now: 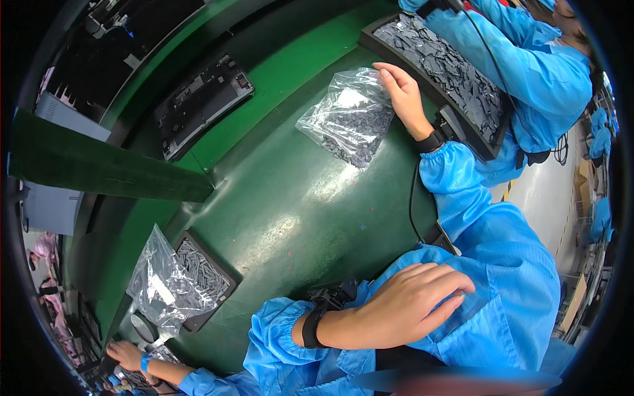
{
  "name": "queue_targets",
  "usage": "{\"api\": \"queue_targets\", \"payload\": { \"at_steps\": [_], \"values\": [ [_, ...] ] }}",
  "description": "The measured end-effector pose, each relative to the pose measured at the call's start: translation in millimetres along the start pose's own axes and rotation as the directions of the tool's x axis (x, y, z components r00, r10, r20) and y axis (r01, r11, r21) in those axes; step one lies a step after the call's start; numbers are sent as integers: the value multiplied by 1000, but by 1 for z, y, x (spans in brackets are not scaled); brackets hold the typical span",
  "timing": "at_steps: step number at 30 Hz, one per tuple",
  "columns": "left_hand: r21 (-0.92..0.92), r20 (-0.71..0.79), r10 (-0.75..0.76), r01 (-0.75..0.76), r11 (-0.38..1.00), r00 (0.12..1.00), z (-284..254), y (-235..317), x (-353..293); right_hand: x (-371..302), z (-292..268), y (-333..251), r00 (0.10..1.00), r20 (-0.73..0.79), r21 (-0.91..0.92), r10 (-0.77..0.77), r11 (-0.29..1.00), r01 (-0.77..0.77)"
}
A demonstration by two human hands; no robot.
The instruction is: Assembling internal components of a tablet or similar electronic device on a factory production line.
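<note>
The left hand (403, 303) is lying nearest, fingers loosely apart on the blue sleeve (492, 264), gripping nothing; farther out, the right hand (401, 96) is resting flat and unclenched against the edge of the bag (350, 119), which is lying on the green surface (290, 198), well out from the body; the bag is looking well filled with small dark parts, so the work on it seems barely begun; whether its mouth is open I cannot tell; beyond the hand, a tray (449, 72) is sitting covered in dark pieces.
</note>
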State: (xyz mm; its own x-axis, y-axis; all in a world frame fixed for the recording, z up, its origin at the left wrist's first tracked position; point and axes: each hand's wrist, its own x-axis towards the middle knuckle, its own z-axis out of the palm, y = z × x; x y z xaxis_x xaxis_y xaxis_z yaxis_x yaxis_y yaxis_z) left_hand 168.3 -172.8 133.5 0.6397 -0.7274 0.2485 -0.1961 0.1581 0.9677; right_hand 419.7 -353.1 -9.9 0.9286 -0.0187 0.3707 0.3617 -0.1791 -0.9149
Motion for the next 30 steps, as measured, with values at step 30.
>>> {"api": "queue_targets", "payload": {
  "at_steps": [30],
  "values": [
    [648, 165, 108, -190, 738, 980, 13, 36, -17, -5, 8, 18, 996, -31, -61, 85, 994, -87]
  ]
}}
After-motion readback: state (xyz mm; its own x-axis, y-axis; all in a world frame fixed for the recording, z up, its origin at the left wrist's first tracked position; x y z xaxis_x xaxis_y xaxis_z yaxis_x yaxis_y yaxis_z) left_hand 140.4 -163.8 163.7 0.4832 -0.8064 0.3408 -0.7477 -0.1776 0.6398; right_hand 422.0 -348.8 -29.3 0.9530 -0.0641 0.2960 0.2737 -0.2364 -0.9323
